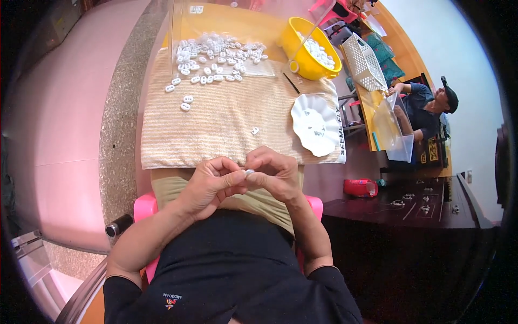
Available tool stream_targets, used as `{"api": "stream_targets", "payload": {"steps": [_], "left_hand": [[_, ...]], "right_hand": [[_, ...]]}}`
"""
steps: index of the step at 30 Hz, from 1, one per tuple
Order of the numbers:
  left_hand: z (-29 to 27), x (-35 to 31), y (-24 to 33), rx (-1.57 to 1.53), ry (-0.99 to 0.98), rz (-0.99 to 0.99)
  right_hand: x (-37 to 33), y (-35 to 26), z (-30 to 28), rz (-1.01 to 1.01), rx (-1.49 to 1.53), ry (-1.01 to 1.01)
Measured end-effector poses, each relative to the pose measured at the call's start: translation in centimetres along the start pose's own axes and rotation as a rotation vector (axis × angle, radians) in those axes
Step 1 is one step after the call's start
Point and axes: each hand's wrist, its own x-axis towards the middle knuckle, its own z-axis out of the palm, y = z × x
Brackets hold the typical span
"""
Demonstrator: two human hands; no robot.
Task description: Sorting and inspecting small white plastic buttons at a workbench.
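Note:
Just past the towel's near edge, above my lap, both hands come together. My left hand [211, 182] pinches one side of a small white plastic piece [249, 171] between thumb and finger. From the other side, the thumb and fingers of my right hand [278, 174] grip that piece too. The fingers cover most of it, so its full shape is hidden. A single white two-holed piece [255, 130] lies on the towel beyond my hands. Farther off is a pile of similar white oval pieces [216, 51], with a few strays at its left.
A striped beige towel [216, 119] covers the table. At its right sits a scalloped white dish [307, 137] with small dark bits, below a thin black stick [291, 83]. A yellow tub [295, 51] holds more white pieces. Another person [423, 108] works at a table to the right.

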Motion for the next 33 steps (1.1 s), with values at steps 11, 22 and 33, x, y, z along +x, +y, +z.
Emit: {"api": "stream_targets", "payload": {"steps": [11,22,33], "left_hand": [[0.1,0.0,0.5,0.055,0.045,-0.008],[0.1,0.3,0.5,0.044,0.102,-0.029],[-0.3,0.0,0.6,0.02,0.132,0.031]], "right_hand": [[4.6,-3.1,-8.5,-0.08,-0.267,0.607],[15.1,-6.3,-20.2,-0.324,-0.82,0.78],[16.4,2.3,-0.4,-0.011,-0.826,-0.069]]}}
